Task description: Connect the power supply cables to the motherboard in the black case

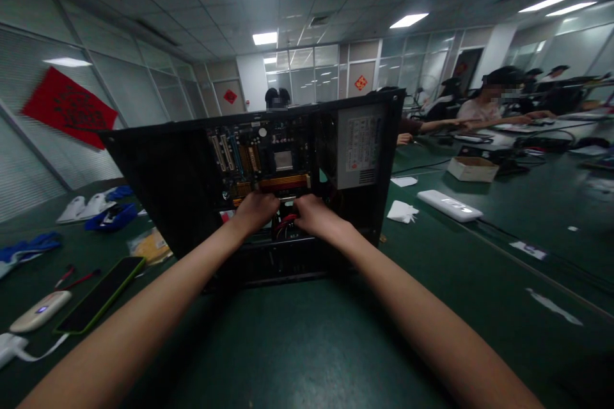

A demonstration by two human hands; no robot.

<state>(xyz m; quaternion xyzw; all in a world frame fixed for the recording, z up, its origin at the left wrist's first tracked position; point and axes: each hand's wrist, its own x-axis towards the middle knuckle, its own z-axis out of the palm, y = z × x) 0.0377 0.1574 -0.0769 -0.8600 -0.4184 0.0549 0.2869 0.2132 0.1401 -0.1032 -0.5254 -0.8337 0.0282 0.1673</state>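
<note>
A black computer case (158, 185) stands on the table with its open side facing me. Inside it a motherboard (297, 140) carries several slots and a square metal-topped processor socket. At the upper right sits a grey power supply (352, 153) with a label. Both arms reach into the case. My left hand (256, 209) is closed at the lower edge of the board, just below the orange and yellow memory slots (283, 184). Close beside it, my right hand (314, 212) is closed too, above red and black cables (286, 225). What the fingers of either hand grip is hidden.
On the left lie a phone (100, 297), a white oval device (41, 311), blue-and-white gloves (29, 252) and a blue container (111, 217). To the right are a white power strip (449, 204), crumpled tissue (401, 211) and a cardboard box (472, 169). Other people work at far tables.
</note>
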